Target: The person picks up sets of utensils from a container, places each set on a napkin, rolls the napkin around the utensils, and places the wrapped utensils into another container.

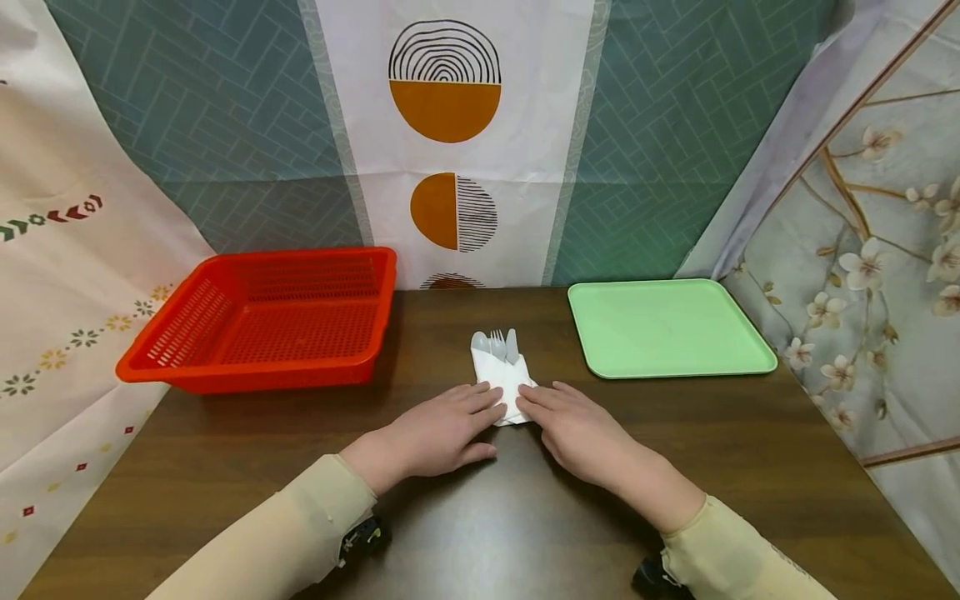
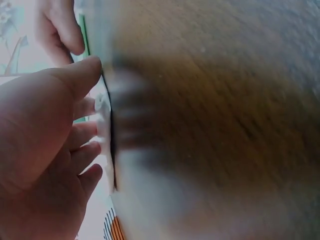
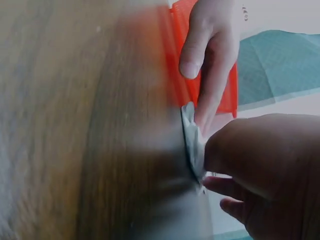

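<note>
A folded white napkin [image 1: 504,377] lies on the dark wooden table, wrapped around the lower parts of a spoon [image 1: 480,342], a fork [image 1: 497,345] and a knife [image 1: 512,346], all light grey; their tops stick out at the far end. My left hand [image 1: 442,429] rests its fingertips on the napkin's left side, fingers extended. From the other side, the fingertips of my right hand [image 1: 581,429] touch the right edge of the napkin. In the left wrist view, the left hand's fingers [image 2: 82,155] lie along the napkin [image 2: 104,125]. The right wrist view shows the napkin [image 3: 192,142] beneath both hands.
A red plastic basket [image 1: 352,367] with perforated sides stands at the back left of the table [image 1: 465,533]. At the back right lies a light green tray [image 1: 667,329]. Patterned cloths [image 1: 465,158] hang behind and at both sides.
</note>
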`<action>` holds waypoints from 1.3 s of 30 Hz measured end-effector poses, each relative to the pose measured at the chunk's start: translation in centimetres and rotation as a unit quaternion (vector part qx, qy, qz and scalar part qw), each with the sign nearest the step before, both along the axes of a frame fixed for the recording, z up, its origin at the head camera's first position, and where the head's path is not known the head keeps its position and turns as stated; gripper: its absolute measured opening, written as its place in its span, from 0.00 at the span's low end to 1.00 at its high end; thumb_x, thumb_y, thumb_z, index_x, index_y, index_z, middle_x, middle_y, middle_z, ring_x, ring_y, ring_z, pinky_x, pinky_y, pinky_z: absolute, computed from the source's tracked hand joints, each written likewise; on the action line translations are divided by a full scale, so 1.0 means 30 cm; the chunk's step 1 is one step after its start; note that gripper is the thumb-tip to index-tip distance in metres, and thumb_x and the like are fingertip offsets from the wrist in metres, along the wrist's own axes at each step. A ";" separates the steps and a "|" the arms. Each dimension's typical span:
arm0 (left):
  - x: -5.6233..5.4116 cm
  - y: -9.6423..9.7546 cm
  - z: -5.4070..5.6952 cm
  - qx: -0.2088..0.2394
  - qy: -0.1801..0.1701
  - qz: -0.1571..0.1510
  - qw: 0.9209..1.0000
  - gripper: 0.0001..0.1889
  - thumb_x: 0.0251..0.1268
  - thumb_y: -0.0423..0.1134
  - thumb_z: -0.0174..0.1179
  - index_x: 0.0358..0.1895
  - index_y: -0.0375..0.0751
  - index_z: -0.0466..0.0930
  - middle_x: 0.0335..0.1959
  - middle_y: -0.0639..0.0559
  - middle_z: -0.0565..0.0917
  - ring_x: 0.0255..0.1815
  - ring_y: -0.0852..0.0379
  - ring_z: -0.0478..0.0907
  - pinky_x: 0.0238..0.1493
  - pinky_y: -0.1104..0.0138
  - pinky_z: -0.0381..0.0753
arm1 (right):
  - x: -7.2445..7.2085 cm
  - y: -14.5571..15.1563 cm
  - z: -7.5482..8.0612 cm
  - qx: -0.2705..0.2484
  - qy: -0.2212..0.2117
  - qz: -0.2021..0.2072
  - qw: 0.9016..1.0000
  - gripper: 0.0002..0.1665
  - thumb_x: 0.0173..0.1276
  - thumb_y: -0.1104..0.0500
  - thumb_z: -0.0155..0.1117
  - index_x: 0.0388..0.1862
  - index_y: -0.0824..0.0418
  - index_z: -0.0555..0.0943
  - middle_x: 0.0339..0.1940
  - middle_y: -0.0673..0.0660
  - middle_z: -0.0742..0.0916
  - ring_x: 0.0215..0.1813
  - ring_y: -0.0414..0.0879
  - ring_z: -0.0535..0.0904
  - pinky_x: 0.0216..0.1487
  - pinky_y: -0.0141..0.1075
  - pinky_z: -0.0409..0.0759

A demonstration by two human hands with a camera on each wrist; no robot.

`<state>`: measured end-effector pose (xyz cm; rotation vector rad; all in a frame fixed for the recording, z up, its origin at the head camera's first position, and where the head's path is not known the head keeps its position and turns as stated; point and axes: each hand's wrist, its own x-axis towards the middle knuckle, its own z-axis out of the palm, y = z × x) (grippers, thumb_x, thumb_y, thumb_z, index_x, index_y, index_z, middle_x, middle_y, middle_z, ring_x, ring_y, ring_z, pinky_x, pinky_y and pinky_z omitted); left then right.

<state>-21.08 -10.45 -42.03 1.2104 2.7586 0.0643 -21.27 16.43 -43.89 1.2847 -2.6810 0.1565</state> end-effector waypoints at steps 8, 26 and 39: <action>-0.004 -0.005 -0.011 0.055 -0.038 0.034 0.997 0.32 0.86 0.54 0.60 0.82 0.40 0.73 0.85 0.43 0.68 0.86 0.43 0.64 0.82 0.51 0.65 | 0.032 0.001 0.011 0.011 -0.021 0.003 1.000 0.36 0.73 0.68 0.71 0.78 0.68 0.76 0.79 0.67 0.78 0.79 0.60 0.76 0.79 0.55 0.72; -0.069 0.067 -0.015 0.156 0.004 0.281 0.947 0.11 0.74 0.44 0.74 0.43 0.42 0.83 0.33 0.50 0.80 0.37 0.49 0.76 0.42 0.55 0.79 | 0.056 -0.025 0.019 0.008 -0.010 -0.002 1.000 0.33 0.72 0.67 0.71 0.76 0.70 0.78 0.78 0.70 0.79 0.76 0.61 0.79 0.77 0.55 0.74; -0.060 0.075 -0.019 0.122 -0.003 0.314 0.941 0.19 0.76 0.54 0.70 0.31 0.45 0.80 0.31 0.50 0.76 0.37 0.47 0.75 0.46 0.52 0.77 | 0.056 -0.023 0.024 0.010 -0.007 0.010 1.000 0.34 0.70 0.67 0.70 0.75 0.71 0.79 0.76 0.70 0.80 0.74 0.62 0.81 0.76 0.54 0.75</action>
